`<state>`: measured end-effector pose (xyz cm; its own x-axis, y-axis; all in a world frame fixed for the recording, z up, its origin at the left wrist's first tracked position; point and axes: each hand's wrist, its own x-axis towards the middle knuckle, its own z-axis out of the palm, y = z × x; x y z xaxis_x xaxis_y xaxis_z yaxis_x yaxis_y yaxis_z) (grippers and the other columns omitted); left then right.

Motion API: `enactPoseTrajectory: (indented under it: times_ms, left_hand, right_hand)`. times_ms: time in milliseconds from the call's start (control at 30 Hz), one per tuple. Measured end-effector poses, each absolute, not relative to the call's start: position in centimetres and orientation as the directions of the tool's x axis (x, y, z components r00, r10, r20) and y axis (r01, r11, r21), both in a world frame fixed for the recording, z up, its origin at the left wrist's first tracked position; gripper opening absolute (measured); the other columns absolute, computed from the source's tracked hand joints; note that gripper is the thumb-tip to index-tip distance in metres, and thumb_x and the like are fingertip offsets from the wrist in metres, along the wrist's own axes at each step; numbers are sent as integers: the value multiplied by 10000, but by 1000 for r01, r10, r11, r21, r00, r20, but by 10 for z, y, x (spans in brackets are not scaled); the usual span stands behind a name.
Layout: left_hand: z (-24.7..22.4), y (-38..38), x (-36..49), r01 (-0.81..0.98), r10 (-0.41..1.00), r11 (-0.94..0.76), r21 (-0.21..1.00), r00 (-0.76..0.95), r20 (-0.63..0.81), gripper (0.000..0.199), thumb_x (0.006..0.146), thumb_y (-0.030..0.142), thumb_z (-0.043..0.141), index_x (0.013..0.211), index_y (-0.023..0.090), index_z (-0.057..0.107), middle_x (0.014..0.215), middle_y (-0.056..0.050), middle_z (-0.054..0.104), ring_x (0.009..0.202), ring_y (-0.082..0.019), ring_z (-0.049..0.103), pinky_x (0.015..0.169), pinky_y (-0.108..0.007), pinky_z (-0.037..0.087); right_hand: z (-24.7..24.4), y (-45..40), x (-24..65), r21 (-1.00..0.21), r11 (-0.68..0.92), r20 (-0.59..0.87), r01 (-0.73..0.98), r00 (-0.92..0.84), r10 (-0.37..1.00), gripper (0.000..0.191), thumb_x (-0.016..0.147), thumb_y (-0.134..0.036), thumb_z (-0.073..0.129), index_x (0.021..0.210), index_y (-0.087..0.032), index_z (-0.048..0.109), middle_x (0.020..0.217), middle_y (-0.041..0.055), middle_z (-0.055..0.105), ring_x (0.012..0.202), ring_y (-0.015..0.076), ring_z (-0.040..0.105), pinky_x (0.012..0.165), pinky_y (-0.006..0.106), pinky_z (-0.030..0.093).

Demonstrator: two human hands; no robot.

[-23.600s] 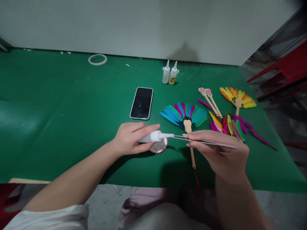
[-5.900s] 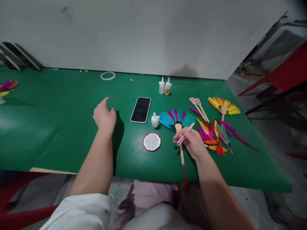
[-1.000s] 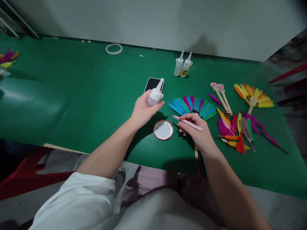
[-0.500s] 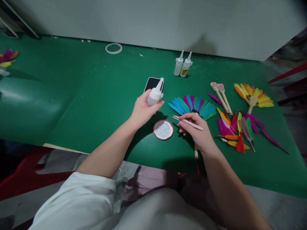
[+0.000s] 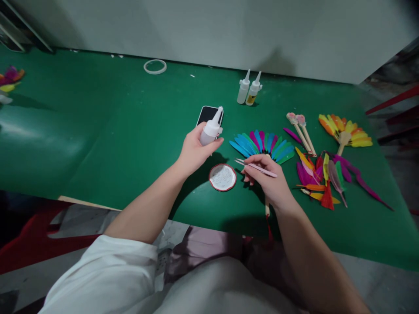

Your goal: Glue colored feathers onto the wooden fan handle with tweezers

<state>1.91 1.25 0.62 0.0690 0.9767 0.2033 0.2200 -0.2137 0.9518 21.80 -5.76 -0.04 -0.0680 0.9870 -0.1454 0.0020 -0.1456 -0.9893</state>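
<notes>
My left hand [image 5: 196,150] is closed around a white glue bottle [image 5: 211,132], whose nozzle points up and away from me. In my right hand [image 5: 263,172] a pair of pink tweezers [image 5: 260,169] is pinched, with slightly parted tips pointing left. Below and between the hands lies a round lid [image 5: 222,177] with a red rim and a whitish inside. Behind my right hand spreads a feather fan [image 5: 252,144] in blue, green and purple; the hand hides part of its handle. A phone [image 5: 207,114] rests flat behind the bottle.
Two more glue bottles [image 5: 248,92] stand near the wall. To the right are two sticks with pink tops [image 5: 301,131], a yellow-orange feather fan [image 5: 345,131] and a pile of loose feathers [image 5: 319,179]. A white ring [image 5: 155,66] lies at the back of the green table [image 5: 108,131].
</notes>
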Motion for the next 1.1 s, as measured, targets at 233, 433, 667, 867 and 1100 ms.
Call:
enactPoseTrajectory:
  times_ms: [233, 433, 667, 867, 1100]
  left_hand:
    - [7, 12, 19, 220, 977, -215, 952, 67, 205, 182, 706, 262, 685, 823, 186, 567, 676, 25, 522, 483, -48, 433, 433, -173, 361]
    - [7, 12, 19, 227, 974, -224, 948, 61, 216, 188, 697, 253, 687, 833, 183, 578, 691, 20, 528, 500, -50, 436, 439, -169, 363]
    - [8, 12, 19, 223, 977, -214, 951, 67, 204, 192, 701, 257, 687, 839, 184, 576, 679, 27, 525, 473, -42, 433, 422, -165, 366]
    - [10, 11, 20, 214, 978, -209, 954, 69, 199, 190, 702, 254, 686, 826, 180, 563, 666, 32, 522, 453, -40, 440, 407, -163, 374]
    - [11, 11, 20, 213, 977, -213, 954, 70, 202, 180, 699, 243, 685, 813, 177, 562, 665, 31, 527, 461, -41, 439, 409, -163, 373]
  right_hand:
    - [0, -59, 216, -986, -136, -150, 96, -159, 976, 185, 732, -327, 706, 862, -213, 641, 727, -15, 643, 552, 88, 582, 515, 208, 474]
    - [-1, -58, 215, -984, -140, -157, 115, -159, 975, 196, 729, -341, 703, 865, -214, 641, 754, -7, 647, 553, 95, 579, 529, 224, 486]
    - [-1, -58, 215, -983, -150, -168, 109, -170, 971, 191, 732, -342, 704, 862, -216, 640, 724, -17, 633, 557, 92, 581, 532, 215, 472]
    - [3, -62, 216, -982, -72, -114, 177, -244, 963, 177, 740, -344, 696, 854, -216, 650, 751, -4, 653, 621, 119, 600, 587, 245, 478]
    - [7, -66, 216, -963, 113, -9, 246, -447, 894, 129, 799, -325, 633, 845, -217, 684, 861, 28, 690, 802, 166, 640, 744, 289, 488]
